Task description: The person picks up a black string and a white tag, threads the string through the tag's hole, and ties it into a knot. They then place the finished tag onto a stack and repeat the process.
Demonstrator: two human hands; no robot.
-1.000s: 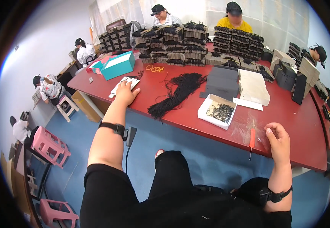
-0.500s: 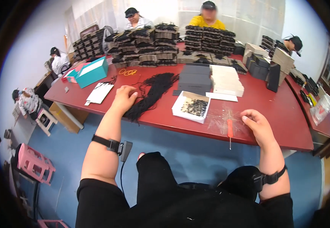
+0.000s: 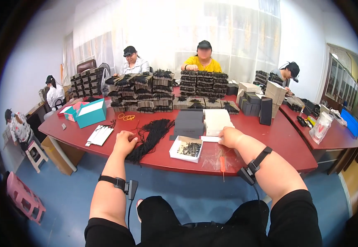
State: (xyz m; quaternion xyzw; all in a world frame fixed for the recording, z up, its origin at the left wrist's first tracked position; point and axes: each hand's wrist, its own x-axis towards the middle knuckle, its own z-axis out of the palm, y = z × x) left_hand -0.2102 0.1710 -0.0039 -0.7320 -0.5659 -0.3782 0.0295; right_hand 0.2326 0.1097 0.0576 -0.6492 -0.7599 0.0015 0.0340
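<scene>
Resting loosely curled on the near end of the black strand bundle (image 3: 150, 138), the left hand (image 3: 124, 143) should pinch only a thin tuft; the right hand (image 3: 229, 137) lies on the white stack's (image 3: 216, 121) near edge (grip unclear); one bundle, one white tray (image 3: 186, 149), one orange tool (image 3: 223, 164) at the table's (image 3: 286, 144) front edge.

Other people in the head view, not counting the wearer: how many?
5. One in white behind the stacks, one in yellow beside them, one far right, two at left: white top, patterned top. More may be hidden.
</scene>
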